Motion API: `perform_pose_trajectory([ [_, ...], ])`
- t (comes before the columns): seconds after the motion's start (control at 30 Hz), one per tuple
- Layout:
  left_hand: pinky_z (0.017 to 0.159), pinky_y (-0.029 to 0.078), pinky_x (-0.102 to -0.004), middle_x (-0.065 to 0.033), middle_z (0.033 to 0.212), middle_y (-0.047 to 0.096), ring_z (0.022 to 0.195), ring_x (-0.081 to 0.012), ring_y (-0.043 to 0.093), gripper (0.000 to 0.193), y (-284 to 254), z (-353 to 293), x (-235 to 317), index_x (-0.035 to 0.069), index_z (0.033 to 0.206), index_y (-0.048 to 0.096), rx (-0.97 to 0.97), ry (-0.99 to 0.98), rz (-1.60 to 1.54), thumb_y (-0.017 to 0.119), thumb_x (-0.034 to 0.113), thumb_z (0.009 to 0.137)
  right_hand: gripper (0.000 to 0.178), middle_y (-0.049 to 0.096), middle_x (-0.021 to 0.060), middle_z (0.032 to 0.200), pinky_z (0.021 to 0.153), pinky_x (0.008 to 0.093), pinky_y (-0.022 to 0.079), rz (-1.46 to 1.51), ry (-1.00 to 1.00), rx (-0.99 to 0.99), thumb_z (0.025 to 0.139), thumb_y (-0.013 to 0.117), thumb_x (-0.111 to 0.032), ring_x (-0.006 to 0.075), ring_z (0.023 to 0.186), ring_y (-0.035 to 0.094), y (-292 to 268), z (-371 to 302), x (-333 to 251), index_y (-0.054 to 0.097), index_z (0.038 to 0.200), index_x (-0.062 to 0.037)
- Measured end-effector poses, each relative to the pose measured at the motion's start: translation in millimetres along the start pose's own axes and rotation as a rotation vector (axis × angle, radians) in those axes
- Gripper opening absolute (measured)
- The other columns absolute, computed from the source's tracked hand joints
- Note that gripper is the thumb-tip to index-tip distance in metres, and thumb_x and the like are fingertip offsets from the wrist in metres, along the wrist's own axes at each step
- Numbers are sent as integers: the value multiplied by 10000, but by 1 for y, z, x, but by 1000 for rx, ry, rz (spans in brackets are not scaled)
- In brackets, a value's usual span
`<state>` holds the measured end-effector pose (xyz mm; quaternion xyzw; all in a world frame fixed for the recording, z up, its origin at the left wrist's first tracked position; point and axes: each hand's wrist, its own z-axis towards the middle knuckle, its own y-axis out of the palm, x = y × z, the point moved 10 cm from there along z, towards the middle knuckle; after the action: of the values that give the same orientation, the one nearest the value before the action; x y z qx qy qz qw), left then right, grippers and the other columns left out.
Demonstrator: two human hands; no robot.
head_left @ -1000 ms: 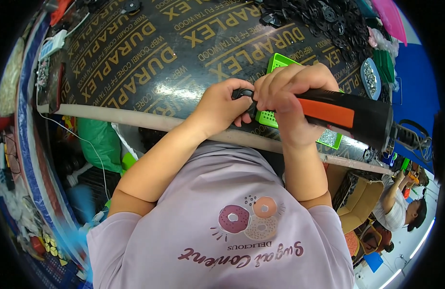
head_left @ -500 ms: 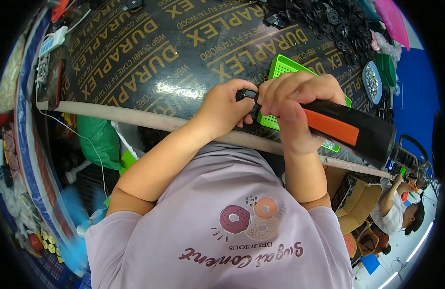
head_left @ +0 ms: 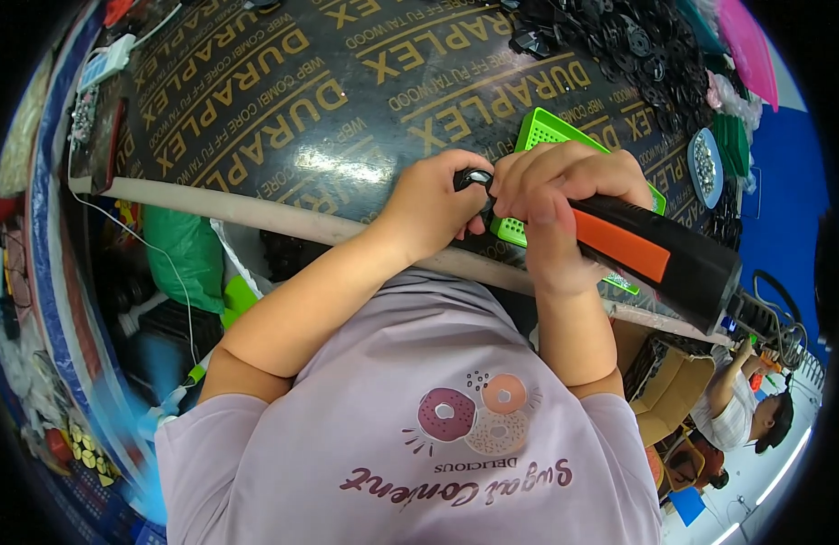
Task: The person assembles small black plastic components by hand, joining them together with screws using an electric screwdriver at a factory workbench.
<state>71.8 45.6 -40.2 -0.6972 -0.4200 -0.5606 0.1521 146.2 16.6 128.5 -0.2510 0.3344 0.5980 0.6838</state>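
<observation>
In my right hand (head_left: 565, 195) is a black electric screwdriver (head_left: 624, 241) with an orange panel, its cable end pointing to the lower right. The fingers are wrapped round its front part. Its tip is hidden behind the hand. My left hand (head_left: 424, 207) pinches a small, shiny black plastic part (head_left: 472, 178) between thumb and fingers, right beside the screwdriver's front end. Whether the tip touches the part cannot be made out. Beneath and behind my right hand lies a bright green perforated tray (head_left: 547, 129), partly covered, with small metal pieces at its near corner.
A heap of black plastic parts (head_left: 633, 50) lies at the far right of the dark printed table (head_left: 347, 118). Close to it stands a pale blue bowl (head_left: 704, 168) of small metal pieces. A cardboard box (head_left: 674, 386) and another person (head_left: 733, 409) are at the right.
The view has shifted slightly. Both hands keep nearly the same pose around the black part and screwdriver, and the tool's cable end sits a little lower in the picture.
</observation>
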Motion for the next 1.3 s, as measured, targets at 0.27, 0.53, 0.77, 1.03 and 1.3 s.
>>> perform_pose_trajectory([
  [0.27,476,480,-268,-96,703,663,553,-128,625,252,1,-8,13,13,1083,612,55,-33,218,552,52,842,328,569,63,682,575,260,476,-1,42,38,729,667,114,154,577,576,-1,-2,1,433,885,-55],
  [0.53,565,523,-304,-137,763,674,614,-164,670,230,2,-11,22,7,1077,603,82,3,198,549,68,862,244,537,101,663,579,396,493,87,92,101,860,670,-140,224,548,543,-7,0,-9,442,895,-62],
  [0.77,595,494,-227,-59,779,633,680,-90,617,260,-11,-5,39,57,1171,565,76,-51,318,561,65,911,249,532,89,696,568,374,474,20,-50,98,897,605,-274,217,567,531,-43,5,-51,472,924,-65],
  [1.03,685,531,-235,-97,986,614,838,-148,644,281,-5,-6,34,9,1153,533,-39,-32,1,562,-31,876,204,580,89,663,506,243,470,-144,212,408,789,622,126,130,524,559,-103,-38,-13,489,834,-22],
  [1.3,608,552,-228,-122,986,597,811,-181,667,253,0,-6,19,-3,1098,466,-16,-121,54,550,-48,864,215,582,78,661,473,229,451,-156,214,443,784,662,106,117,507,556,-107,-44,-10,499,823,-29],
])
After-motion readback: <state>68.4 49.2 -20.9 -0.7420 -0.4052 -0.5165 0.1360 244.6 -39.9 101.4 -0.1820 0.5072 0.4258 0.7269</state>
